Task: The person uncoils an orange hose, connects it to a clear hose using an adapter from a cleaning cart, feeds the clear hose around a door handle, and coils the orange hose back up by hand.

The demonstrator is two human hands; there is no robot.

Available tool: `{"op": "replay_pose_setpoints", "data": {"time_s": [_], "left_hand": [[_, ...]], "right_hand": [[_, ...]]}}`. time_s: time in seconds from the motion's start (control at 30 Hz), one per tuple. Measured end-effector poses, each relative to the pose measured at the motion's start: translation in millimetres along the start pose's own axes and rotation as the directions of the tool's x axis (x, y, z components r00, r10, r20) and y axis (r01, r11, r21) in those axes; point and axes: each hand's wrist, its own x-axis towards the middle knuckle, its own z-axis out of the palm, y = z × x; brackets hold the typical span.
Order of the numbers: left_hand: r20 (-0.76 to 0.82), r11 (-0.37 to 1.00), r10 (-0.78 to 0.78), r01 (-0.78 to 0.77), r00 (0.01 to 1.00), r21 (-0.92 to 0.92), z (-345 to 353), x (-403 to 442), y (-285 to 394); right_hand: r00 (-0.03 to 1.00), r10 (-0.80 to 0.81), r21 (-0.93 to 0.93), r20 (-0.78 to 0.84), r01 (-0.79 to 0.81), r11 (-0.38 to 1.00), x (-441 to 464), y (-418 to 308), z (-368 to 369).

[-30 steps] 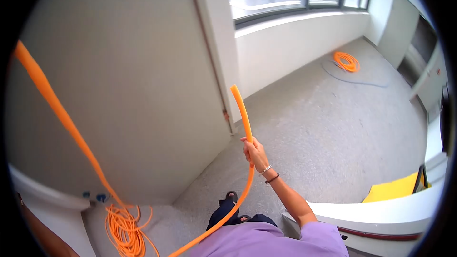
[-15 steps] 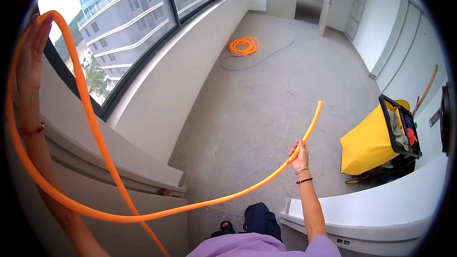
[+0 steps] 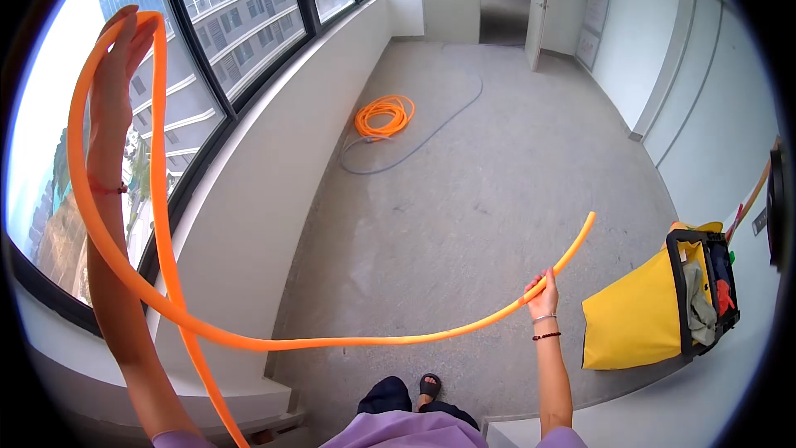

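Note:
A long orange hose (image 3: 348,340) runs between my two hands. My left hand (image 3: 120,58) is raised high on the left, in front of the window, and holds the hose where it bends over at the top. One length curves down outside the forearm and sweeps across to the right; another drops steeply to the bottom edge of the view. On the right, my right hand (image 3: 542,292) is closed around the hose near its end, and a short free tip points up and away beyond the fingers.
A coil of orange hose (image 3: 383,118) lies on the floor by the window wall, with a grey hose (image 3: 431,134) beside it. At the right stands a yellow cleaning cart bag (image 3: 634,323) with cloths inside. An open door (image 3: 537,12) is at the back.
My view has shifted, and I stand further along the floor. My left hand and the hose bend sit further right in view. The right hand still grips near the end, lower in view.

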Motion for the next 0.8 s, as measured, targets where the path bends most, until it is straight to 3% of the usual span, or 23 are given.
{"op": "replay_pose_setpoints", "data": {"time_s": [0.13, 0.27, 0.33, 0.47, 0.6, 0.63, 0.67, 0.73, 0.8], "left_hand": [[-0.109, 0.998, -0.045, 0.050, 0.993, 0.040, 78, 73, -79], [-0.091, 0.996, -0.006, 0.014, 0.996, 0.089, 163, 115, -170], [-0.096, 0.999, 0.027, -0.025, 0.995, 0.026, 206, 140, -220], [-0.164, 0.991, -0.087, 0.069, 0.983, -0.113, 317, 213, -327], [-0.124, 0.994, 0.008, -0.021, 0.992, -0.105, 435, 280, -407], [-0.104, 0.980, 0.053, -0.072, 0.993, -0.183, 460, 297, -437], [-0.104, 0.980, 0.045, -0.064, 0.994, -0.188, 482, 309, -467], [0.011, 0.922, 0.304, -0.292, 0.953, -0.253, 515, 319, -523], [0.014, 0.957, 0.268, -0.264, 0.963, -0.119, 529, 304, -548]], "right_hand": [[0.999, 0.024, 0.042, 0.045, -0.026, 0.999, 81, 7, 78], [0.995, 0.092, 0.179, 0.029, -0.095, 0.979, 184, 21, 125], [0.996, 0.083, 0.218, 0.042, -0.090, 0.972, 242, 8, 145], [0.998, -0.010, 0.283, -0.059, 0.026, 0.959, 350, -37, 168], [0.969, -0.203, 0.337, -0.138, 0.239, 0.911, 426, -94, 192], [0.952, -0.268, 0.315, -0.148, 0.302, 0.900, 447, -105, 200], [0.951, -0.270, 0.307, -0.152, 0.305, 0.901, 472, -112, 209], [0.932, -0.290, 0.256, -0.219, 0.342, 0.904, 523, -115, 229], [0.939, -0.251, 0.270, -0.236, 0.311, 0.911, 560, -105, 238]]}}
